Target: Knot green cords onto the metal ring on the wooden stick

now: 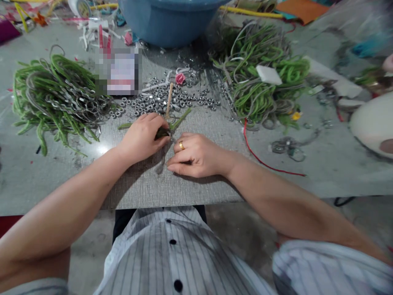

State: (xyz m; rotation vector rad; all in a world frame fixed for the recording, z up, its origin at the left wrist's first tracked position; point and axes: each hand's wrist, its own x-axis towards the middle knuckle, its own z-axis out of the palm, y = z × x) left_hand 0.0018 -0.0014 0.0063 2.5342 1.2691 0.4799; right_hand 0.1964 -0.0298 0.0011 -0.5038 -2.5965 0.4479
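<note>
My left hand (143,137) is closed on a green cord (181,119), whose ends stick out on both sides of the fingers. Close by on the right, my right hand (199,155) has its fingers curled and pinched together, a gold ring on one of them. What lies between those fingertips is hidden. A blurred grey strand (159,166) hangs between the two hands. Just beyond them, many small metal nuts (147,102) are scattered over the grey tabletop (138,190), with a thin wooden stick (169,100) lying among them.
Bundles of green and grey cords lie left (55,90) and right (260,73). A blue basin (172,20) stands at the back, near a pink rose (180,78) and a blurred-out phone-like object (121,73). A red cord (267,162) and a white rounded object (373,123) are at right.
</note>
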